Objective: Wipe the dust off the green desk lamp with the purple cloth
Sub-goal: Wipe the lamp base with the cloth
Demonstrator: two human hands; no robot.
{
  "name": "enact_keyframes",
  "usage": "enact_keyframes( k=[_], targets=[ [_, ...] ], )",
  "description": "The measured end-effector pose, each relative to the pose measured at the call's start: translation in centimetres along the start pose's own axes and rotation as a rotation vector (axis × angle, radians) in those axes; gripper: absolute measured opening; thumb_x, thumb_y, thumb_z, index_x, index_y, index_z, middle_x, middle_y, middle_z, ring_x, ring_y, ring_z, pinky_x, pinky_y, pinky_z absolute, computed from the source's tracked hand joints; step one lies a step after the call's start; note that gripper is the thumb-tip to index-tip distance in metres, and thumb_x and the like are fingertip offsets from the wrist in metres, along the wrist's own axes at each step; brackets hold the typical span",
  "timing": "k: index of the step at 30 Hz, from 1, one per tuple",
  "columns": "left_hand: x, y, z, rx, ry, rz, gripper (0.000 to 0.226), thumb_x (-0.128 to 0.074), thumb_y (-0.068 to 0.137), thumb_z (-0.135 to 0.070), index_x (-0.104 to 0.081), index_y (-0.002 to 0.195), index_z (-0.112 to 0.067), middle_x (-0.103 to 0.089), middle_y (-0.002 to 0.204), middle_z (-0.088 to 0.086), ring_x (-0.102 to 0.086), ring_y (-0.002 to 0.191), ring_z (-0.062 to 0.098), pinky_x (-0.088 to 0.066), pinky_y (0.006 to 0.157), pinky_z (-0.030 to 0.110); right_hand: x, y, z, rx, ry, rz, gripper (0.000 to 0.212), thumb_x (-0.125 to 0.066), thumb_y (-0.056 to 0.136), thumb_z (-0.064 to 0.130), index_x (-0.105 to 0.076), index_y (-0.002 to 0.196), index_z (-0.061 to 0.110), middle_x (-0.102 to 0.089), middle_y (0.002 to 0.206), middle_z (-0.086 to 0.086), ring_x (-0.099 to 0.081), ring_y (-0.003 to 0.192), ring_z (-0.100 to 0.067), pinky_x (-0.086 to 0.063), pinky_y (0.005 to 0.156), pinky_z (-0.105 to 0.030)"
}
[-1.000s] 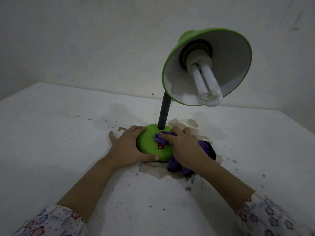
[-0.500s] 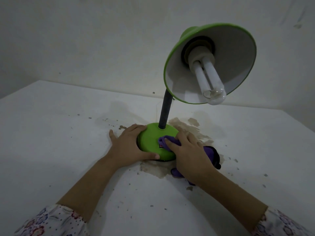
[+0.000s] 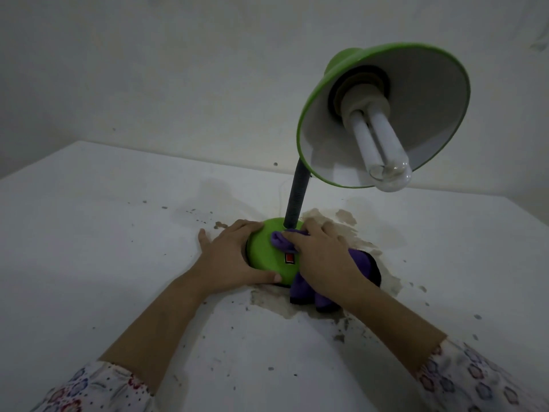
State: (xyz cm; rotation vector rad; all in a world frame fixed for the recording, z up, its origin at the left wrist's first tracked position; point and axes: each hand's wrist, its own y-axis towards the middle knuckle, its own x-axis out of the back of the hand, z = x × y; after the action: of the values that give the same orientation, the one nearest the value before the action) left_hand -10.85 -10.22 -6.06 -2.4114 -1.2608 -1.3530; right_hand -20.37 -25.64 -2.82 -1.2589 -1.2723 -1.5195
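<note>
Lamp (image 3: 269,254) stands mid-worktop (image 3: 89,233), base flat on a brown stained patch (image 3: 341,224), close to the far wall (image 3: 178,69). Dark ribbed neck (image 3: 295,200) rises from the far side of the base and carries the green shade (image 3: 383,114) up and to the right, open mouth tilted toward the camera. Twin-tube bulb (image 3: 378,144) sticks out of the shade, clear tip lowest.

Left hand (image 3: 234,257) holds the left side of the base: fingers curled over the far-left rim, thumb along the near rim, little finger spread flat on the worktop to the left.

Right hand (image 3: 322,257) presses the cloth (image 3: 300,292) onto the top of the base just near of the neck. Fingers together and curled over the bunched purple fabric; a fold pokes out past the fingertips toward the left. Rest of the cloth hangs off the right and near side of the base and lies on the worktop under the wrist; it has a dark edge trim.

Red rocker switch (image 3: 289,258) on the near top of the base, just left of the right hand. Any marking on it is too small to read. No brand or label legible on lamp, bulb or cloth.

Dark specks and chips scattered over the white worktop, denser near the stain. Floral sleeves (image 3: 475,382) at both lower corners
</note>
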Motion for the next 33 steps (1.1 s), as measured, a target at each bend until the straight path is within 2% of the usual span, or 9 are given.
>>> enact_keyframes(
  k=[4, 7, 10, 12, 17, 23, 27, 30, 33],
  targets=[
    [0.0, 0.1, 0.0, -0.024, -0.017, 0.013, 0.113, -0.062, 0.037, -0.082, -0.040, 0.137, -0.032, -0.041, 0.128, -0.020, -0.034, 0.105, -0.007, 0.000, 0.094, 0.018, 0.1, -0.1, 0.5, 0.175, -0.013, 0.024, 0.051, -0.044, 0.091, 0.014, -0.038, 0.138, 0.034, -0.035, 0.129, -0.002, -0.033, 0.109, -0.027, -0.032, 0.088, -0.041],
    [0.0, 0.0, 0.1, -0.041, 0.008, 0.016, 0.110, -0.074, 0.044, -0.074, -0.040, 0.138, -0.029, -0.041, 0.131, -0.018, -0.030, 0.105, -0.011, 0.009, 0.093, 0.000, 0.5, -1.9, -1.2, 0.318, 0.025, 0.070, 0.059, -0.045, 0.089, 0.008, -0.035, 0.139, 0.037, -0.034, 0.130, 0.001, -0.030, 0.111, -0.025, -0.031, 0.092, -0.041],
    [0.2, 0.0, -0.3, 0.023, -0.009, 0.046, 0.111, -0.055, 0.040, -0.086, -0.039, 0.137, -0.035, -0.035, 0.125, -0.028, -0.031, 0.111, -0.008, 0.007, 0.111, 0.041, 0.6, -2.0, -1.9, 0.273, -0.013, 0.064, 0.059, -0.043, 0.090, 0.009, -0.032, 0.140, 0.036, -0.034, 0.129, 0.000, -0.030, 0.113, -0.025, -0.032, 0.093, -0.039],
    [0.3, 0.0, -0.4, 0.069, -0.034, 0.054, 0.099, -0.036, 0.050, -0.087, -0.041, 0.135, -0.037, -0.034, 0.122, -0.031, -0.032, 0.113, -0.007, 0.006, 0.110, 0.053, 0.4, -1.0, -1.2, 0.194, -0.088, 0.026, 0.055, -0.043, 0.090, 0.013, -0.031, 0.141, 0.030, -0.034, 0.129, -0.005, -0.032, 0.112, -0.027, -0.032, 0.090, -0.038],
    [0.0, 0.1, 0.0, 0.140, -0.261, 0.054, 0.054, -0.004, 0.084, -0.076, -0.044, 0.116, -0.059, -0.038, 0.111, -0.044, -0.030, 0.107, -0.020, 0.021, 0.109, 0.049, 0.2, 2.0, 0.7, 0.130, -0.137, 0.010, 0.041, -0.044, 0.090, 0.012, -0.043, 0.131, 0.019, -0.037, 0.123, -0.011, -0.037, 0.106, -0.029, -0.032, 0.077, -0.036],
    [-0.3, 0.6, 0.3, 0.234, -0.350, 0.023, 0.074, 0.015, 0.055, -0.091, -0.044, 0.094, -0.070, -0.043, 0.112, -0.030, -0.011, 0.096, -0.018, 0.024, 0.108, 0.039, 0.2, 1.6, 0.7, 0.284, -0.146, 0.035, 0.055, -0.044, 0.088, 0.010, -0.033, 0.141, 0.025, -0.034, 0.130, -0.009, -0.033, 0.109, -0.029, -0.033, 0.081, -0.039],
    [-0.5, 0.9, 0.6, 0.196, -0.359, 0.018, 0.078, 0.014, 0.059, -0.089, -0.049, 0.099, -0.064, -0.054, 0.106, -0.029, -0.029, 0.111, -0.005, 0.023, 0.110, 0.044, 0.8, 0.1, 1.8, 0.446, -0.254, 0.038, 0.050, -0.051, 0.087, 0.014, -0.042, 0.135, 0.027, -0.040, 0.135, -0.009, -0.039, 0.113, -0.035, -0.038, 0.087, -0.047],
    [-0.7, 1.0, 0.8, 0.203, -0.361, 0.000, 0.071, 0.008, 0.072, -0.079, -0.051, 0.105, -0.059, -0.056, 0.111, -0.026, -0.038, 0.112, -0.004, 0.024, 0.109, 0.046, 0.5, -1.8, 3.3, 0.520, -0.377, -0.118, 0.030, -0.059, 0.078, 0.023, -0.066, 0.107, 0.028, -0.059, 0.114, 0.002, -0.058, 0.096, -0.026, -0.049, 0.073, -0.038],
    [-0.8, 0.8, 1.0, 0.167, -0.270, -0.012, 0.062, 0.000, 0.087, -0.066, -0.051, 0.119, -0.050, -0.046, 0.118, -0.032, -0.035, 0.115, -0.008, 0.022, 0.110, 0.048, 0.2, -3.4, 3.7, 0.525, -0.432, -0.149, 0.038, -0.036, 0.081, 0.018, -0.068, 0.099, 0.027, -0.062, 0.105, 0.007, -0.060, 0.087, -0.020, -0.049, 0.067, -0.031]
  ],
)
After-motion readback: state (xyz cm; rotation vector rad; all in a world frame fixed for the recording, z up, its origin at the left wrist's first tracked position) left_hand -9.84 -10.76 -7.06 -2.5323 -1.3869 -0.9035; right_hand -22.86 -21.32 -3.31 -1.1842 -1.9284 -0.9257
